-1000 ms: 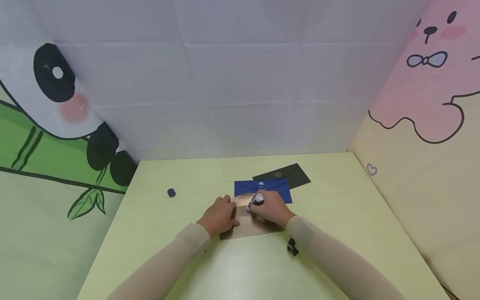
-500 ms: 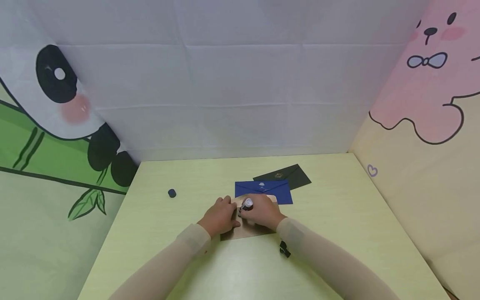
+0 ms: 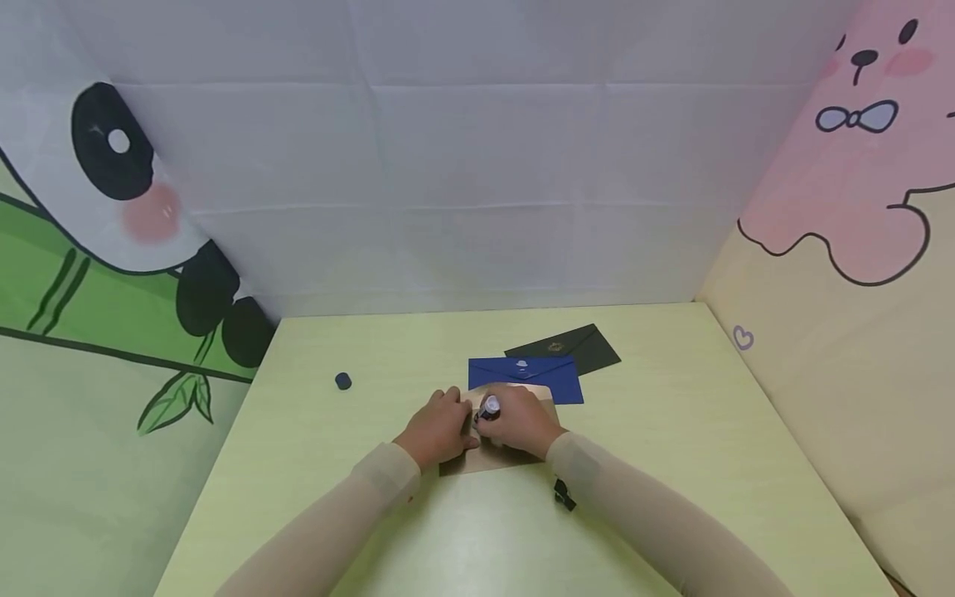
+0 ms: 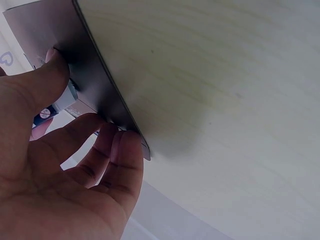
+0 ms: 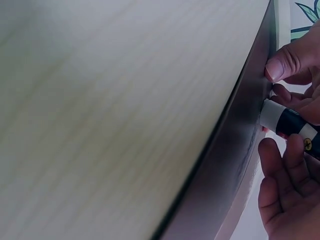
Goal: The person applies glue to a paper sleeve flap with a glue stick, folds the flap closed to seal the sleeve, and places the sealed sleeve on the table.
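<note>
A copper-brown envelope (image 3: 477, 466) lies on the table, its flap side away from me. My left hand (image 3: 435, 427) presses on its left part; in the left wrist view the thumb and bent fingertips touch the envelope (image 4: 87, 55). My right hand (image 3: 525, 423) grips a glue stick (image 3: 489, 406), its white end towards the camera. In the right wrist view the glue stick's white collar (image 5: 270, 114) meets the envelope (image 5: 232, 150), close to the left thumb. The glue tip itself is hidden.
A blue envelope (image 3: 564, 388) lies just behind, overlapping a dark green envelope (image 3: 597, 352) farther back. A small dark blue cap (image 3: 343, 381) stands on the table at the left. A black clip-like piece (image 3: 564, 495) shows beside the right sleeve. White cloth (image 3: 477, 166) backs the table.
My right hand has slid left along the envelope with the glue stick, close to the left hand, and barely moved in the last half second. My left hand has stayed put.
</note>
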A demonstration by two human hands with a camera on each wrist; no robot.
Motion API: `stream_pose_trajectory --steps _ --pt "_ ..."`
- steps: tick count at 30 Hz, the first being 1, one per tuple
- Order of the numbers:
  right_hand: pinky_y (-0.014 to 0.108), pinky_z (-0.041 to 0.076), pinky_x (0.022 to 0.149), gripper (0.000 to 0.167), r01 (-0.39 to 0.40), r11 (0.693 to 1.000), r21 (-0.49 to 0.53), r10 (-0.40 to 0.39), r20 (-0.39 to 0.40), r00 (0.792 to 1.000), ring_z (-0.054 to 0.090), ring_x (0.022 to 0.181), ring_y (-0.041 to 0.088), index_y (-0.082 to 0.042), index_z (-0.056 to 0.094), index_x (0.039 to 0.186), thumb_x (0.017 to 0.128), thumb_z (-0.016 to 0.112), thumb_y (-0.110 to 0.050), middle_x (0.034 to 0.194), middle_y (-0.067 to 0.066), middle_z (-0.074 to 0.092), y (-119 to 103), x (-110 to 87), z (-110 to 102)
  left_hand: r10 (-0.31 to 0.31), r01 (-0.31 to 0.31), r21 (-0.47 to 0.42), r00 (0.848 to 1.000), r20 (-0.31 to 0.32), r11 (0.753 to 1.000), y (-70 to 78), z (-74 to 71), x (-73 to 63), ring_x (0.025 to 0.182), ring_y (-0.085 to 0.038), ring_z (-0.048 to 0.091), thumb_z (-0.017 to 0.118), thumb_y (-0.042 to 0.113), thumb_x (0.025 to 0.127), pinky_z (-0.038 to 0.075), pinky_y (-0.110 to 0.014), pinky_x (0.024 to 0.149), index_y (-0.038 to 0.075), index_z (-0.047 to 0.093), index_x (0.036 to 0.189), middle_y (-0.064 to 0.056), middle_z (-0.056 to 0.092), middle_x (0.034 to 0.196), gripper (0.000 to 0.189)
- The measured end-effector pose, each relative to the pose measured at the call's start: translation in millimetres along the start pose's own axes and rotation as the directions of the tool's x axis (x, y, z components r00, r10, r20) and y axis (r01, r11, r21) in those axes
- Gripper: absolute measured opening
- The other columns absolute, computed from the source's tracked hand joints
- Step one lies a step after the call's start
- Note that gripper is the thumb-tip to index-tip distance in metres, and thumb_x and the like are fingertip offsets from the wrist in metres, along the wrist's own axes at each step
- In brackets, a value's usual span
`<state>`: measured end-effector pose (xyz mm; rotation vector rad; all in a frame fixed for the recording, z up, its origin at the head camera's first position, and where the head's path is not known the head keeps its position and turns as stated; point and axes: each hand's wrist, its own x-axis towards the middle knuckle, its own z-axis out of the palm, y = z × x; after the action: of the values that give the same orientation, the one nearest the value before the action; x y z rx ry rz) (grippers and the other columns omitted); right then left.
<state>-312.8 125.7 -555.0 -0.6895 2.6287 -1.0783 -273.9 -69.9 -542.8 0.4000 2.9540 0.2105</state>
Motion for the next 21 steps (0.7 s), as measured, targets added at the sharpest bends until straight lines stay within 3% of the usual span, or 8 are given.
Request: stream_pose_trajectory --steps 5,13,16,21 --pt "0.033 0.061 0.079 0.024 -0.029 0.999 -0.017 0.029 0.005 1.0 0.071 0.088 0.015 -0.016 0.078 0.119 0.098 0.084 -0.026 0.108 0.0 0.08 0.4 -2.1 -2.4 -0.017 0.017 0.0 1.0 0.016 1.0 2.1 -1.6 0.1 0.106 -0.028 0.057 0.095 0.045 0.102 0.064 -0.048 0.096 0.005 0.078 0.128 -0.01 0.064 0.117 0.05" --pt "0.034 0.062 0.082 0.06 -0.038 0.997 -0.062 0.038 -0.012 0.999 0.072 0.093 0.015 -0.01 0.075 0.152 0.097 0.087 -0.029 0.116 0.002 0.083 6.3 -4.0 -7.1 -0.022 0.022 0.015 0.999 0.024 1.0 2.9 -1.5 -0.5 0.108 -0.028 0.058 0.095 0.045 0.102 0.064 -0.047 0.098 0.005 0.078 0.138 -0.012 0.066 0.123 0.056" --pt "0.032 0.061 0.079 0.054 -0.024 0.998 -0.059 0.023 -0.021 1.0 0.072 0.09 0.014 -0.01 0.078 0.146 0.096 0.087 -0.029 0.111 0.001 0.083 9.6 -3.5 -8.7 -0.02 0.019 0.014 1.0 0.023 1.0 3.6 -3.6 -1.1 0.109 -0.029 0.059 0.095 0.045 0.103 0.064 -0.048 0.099 0.004 0.078 0.14 -0.013 0.067 0.124 0.058" --pt "0.029 0.06 0.072 0.024 -0.035 0.999 -0.024 0.035 -0.021 0.999 0.071 0.083 0.012 -0.015 0.081 0.116 0.096 0.088 -0.027 0.099 -0.003 0.08 14.8 -4.6 -10.6 -0.018 0.017 0.014 1.0 0.018 1.0 2.5 -3.1 -0.2 0.109 -0.029 0.059 0.095 0.045 0.103 0.064 -0.049 0.099 0.004 0.078 0.139 -0.013 0.067 0.124 0.058"
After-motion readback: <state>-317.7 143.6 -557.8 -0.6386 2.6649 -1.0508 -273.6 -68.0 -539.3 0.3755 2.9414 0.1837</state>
